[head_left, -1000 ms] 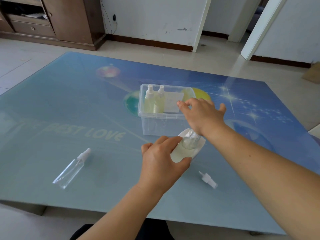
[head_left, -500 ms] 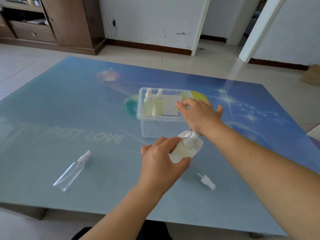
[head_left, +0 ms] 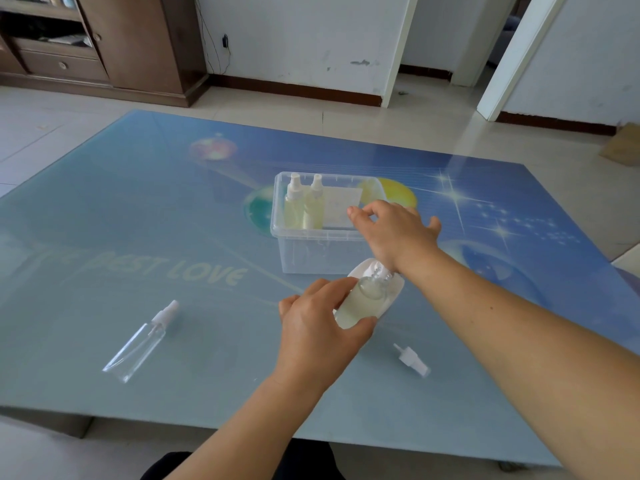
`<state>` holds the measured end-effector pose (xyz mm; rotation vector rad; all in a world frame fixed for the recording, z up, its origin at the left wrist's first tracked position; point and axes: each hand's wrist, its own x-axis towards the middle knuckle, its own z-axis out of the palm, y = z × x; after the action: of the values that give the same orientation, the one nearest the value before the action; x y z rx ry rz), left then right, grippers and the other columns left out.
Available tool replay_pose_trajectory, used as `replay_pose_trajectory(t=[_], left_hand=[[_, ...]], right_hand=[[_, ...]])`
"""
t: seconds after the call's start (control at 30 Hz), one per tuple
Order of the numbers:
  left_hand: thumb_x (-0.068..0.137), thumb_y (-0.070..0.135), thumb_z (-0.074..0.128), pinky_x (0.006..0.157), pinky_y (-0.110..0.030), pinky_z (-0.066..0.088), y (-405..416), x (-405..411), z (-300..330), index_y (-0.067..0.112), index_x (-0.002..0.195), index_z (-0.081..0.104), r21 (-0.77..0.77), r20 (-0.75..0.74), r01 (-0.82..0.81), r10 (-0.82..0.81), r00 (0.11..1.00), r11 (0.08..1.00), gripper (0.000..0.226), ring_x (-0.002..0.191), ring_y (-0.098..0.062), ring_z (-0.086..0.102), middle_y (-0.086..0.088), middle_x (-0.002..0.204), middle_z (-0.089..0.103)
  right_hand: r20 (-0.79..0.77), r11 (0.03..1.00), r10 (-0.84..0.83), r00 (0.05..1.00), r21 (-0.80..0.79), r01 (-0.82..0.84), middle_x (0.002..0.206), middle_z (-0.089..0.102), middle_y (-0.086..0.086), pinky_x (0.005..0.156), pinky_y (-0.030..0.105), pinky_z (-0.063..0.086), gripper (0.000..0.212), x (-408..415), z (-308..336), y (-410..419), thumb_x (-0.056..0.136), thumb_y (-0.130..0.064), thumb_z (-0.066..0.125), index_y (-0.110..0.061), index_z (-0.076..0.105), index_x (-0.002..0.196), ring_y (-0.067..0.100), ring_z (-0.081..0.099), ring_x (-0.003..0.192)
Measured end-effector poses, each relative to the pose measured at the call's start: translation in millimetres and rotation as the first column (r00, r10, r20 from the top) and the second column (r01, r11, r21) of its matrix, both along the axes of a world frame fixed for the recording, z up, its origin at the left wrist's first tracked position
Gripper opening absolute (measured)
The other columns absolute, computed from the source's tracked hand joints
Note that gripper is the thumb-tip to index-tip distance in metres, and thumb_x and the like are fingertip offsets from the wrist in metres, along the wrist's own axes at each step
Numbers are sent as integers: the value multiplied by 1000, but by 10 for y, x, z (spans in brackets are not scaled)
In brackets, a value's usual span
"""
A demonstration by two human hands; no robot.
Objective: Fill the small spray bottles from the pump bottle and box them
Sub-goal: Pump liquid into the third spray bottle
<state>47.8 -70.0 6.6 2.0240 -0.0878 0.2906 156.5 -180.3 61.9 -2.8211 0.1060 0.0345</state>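
Now spray bottle [head_left: 360,303] tilted, neck toward box [head_left: 311,251].

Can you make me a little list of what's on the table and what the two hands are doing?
left hand: grips a small bottle of pale liquid, no cap on it
right hand: over the pump bottle, fingers loosely bent; the pump top is hidden
box: clear, two capped filled bottles stand inside at the left
empty bottle: lies capped on the table, left
loose cap: lies near the right arm
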Motion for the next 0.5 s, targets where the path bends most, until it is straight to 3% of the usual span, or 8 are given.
replay_pose_trajectory(t=[0.07, 0.17, 0.27, 0.37, 0.5], left_hand=[[59, 34, 65, 82, -44, 45, -12, -7, 25, 30, 94, 66, -15, -11, -2, 2, 1000, 1000, 35, 78, -5, 57, 12, 82, 62], [59, 34, 64, 84, -43, 45, -19, -31, 46, 33, 91, 62, -24, -36, -7, 6, 999, 1000, 32, 81, -3, 56, 15, 84, 61], [58, 36, 64, 86, -41, 45, -16, -48, 41, 44, 81, 50, -31, -83, 0, -2, 997, 1000, 29, 83, 1, 56, 15, 85, 62], [57, 36, 64, 87, -41, 44, -19, -83, 34, 43, 81, 49, -32, -118, -12, 8, 993, 999, 29, 83, 2, 55, 17, 86, 62], [65, 26, 74, 88, -42, 44, -12, -135, 41, 39, 83, 51, -68, -134, -34, 25, 991, 997, 32, 84, 4, 55, 22, 86, 61]], right_hand=[[-54, 995, -19, 998, 100, 24, 116, 57, 0, 109, 58, 11, 54, 14, 51, -6, 93, -64, 17, -28, 55, 106, 29, 41, 124], [-130, 977, -7, 992, 212, 34, 127, 54, 3, 110, 58, 12, 69, 20, 107, -8, 91, -68, 11, -25, 52, 126, 31, 38, 129], [-156, 924, -15, 988, 376, 73, 138, 48, 6, 112, 56, 17, 79, 35, 125, -20, 87, -74, 14, -22, 53, 131, 30, 38, 131], [-143, 866, -10, 990, 494, 80, 139, 48, 7, 111, 45, 27, 77, 15, 183, -30, 90, -70, 21, -14, 53, 132, 26, 42, 129], [-107, 832, 30, 994, 554, 34, 134, 51, 2, 94, 31, 29, 70, -57, 273, -88, 94, -63, 20, -13, 53, 130, 17, 45, 118]])
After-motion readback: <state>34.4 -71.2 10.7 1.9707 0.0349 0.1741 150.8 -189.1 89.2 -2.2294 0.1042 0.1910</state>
